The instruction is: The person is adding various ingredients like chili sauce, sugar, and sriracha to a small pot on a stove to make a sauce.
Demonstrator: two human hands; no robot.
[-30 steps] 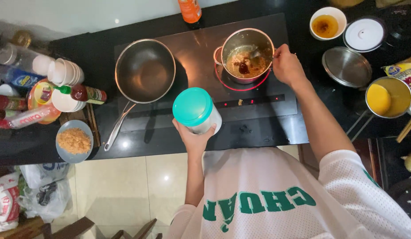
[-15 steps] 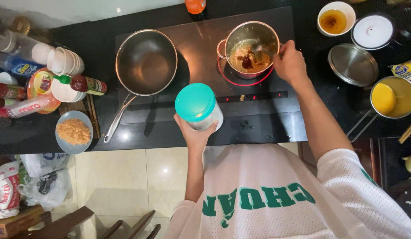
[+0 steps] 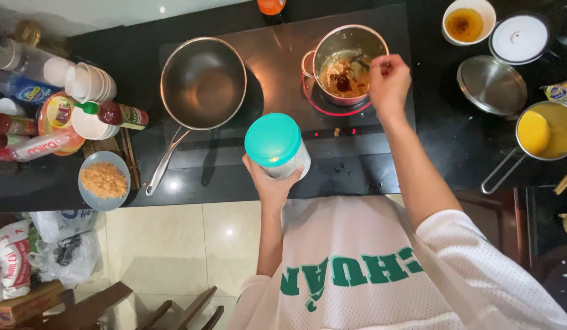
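My left hand (image 3: 271, 183) grips a white jar with a teal lid (image 3: 276, 146), held upright above the front edge of the black cooktop (image 3: 357, 165). My right hand (image 3: 388, 82) reaches over the right rim of a small steel pot (image 3: 344, 61) on a red-glowing burner. It pinches the handle of a spoon whose tip is in the pot. The pot holds brownish food with a dark patch. An empty steel frying pan (image 3: 203, 82) sits on the left burner, its handle pointing toward me.
At left stand sauce bottles (image 3: 115, 113), stacked white cups (image 3: 91, 82) and a blue bowl of orange crumbs (image 3: 104, 180). At right are a steel lid (image 3: 491, 84), a white lid (image 3: 519, 38), a bowl of brown sauce (image 3: 468, 21) and a saucepan of yellow liquid (image 3: 543, 131).
My right hand has shifted slightly over the pot's rim with the spoon. The jar in my left hand stays about where it was.
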